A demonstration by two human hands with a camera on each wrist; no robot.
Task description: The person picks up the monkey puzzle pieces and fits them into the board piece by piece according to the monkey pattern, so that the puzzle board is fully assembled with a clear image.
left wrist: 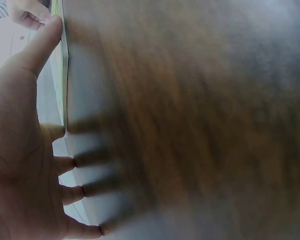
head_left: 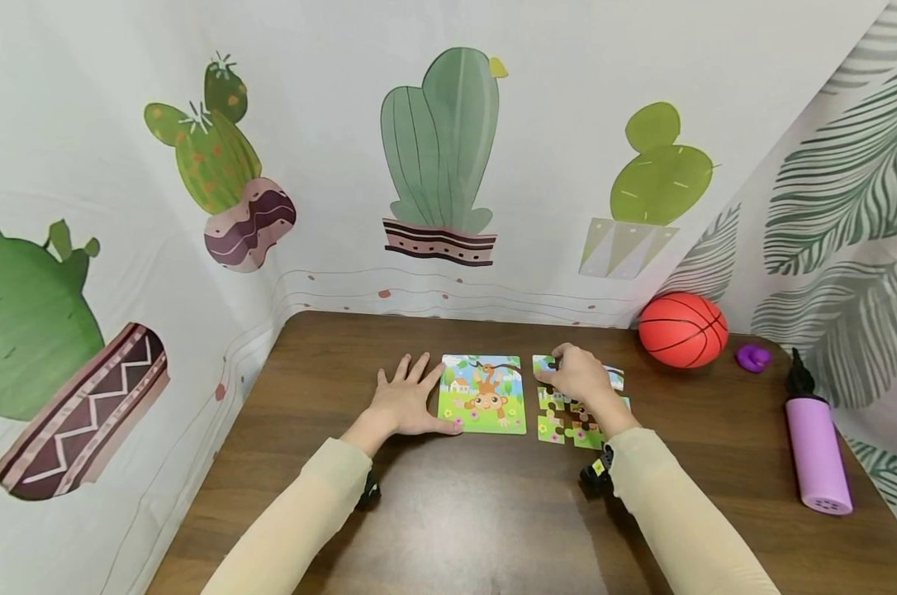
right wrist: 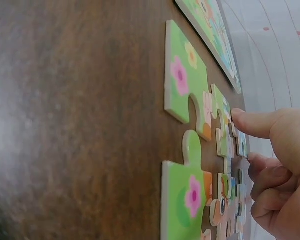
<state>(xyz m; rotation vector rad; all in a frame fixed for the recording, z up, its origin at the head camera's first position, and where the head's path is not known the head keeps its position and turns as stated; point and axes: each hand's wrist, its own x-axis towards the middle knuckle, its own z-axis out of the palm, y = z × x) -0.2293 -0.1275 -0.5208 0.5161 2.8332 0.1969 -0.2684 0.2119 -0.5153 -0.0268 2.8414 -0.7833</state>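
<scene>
A square monkey picture board (head_left: 486, 417) lies flat on the table, with my left hand (head_left: 404, 403) at its left side. The left fingers are spread on the tabletop, the thumb and index finger at the board's edge. To the right lie several jigsaw puzzle pieces (head_left: 551, 429), set out in a loose square with gaps. Over their far part, my right hand (head_left: 584, 382) pinches the far-left puzzle piece (right wrist: 242, 142) between thumb and index finger, its other fingers curled. Some pieces are hidden under this hand. Nearer pieces with pink flowers (right wrist: 180, 75) show in the right wrist view.
A red basketball (head_left: 684, 330) rests at the back right of the brown table (head_left: 448, 529). Beside it sit a small purple toy (head_left: 753, 358) and a lilac hand pump (head_left: 818, 454) with a black tip. A cactus-print cloth (head_left: 329, 149) hangs behind the table.
</scene>
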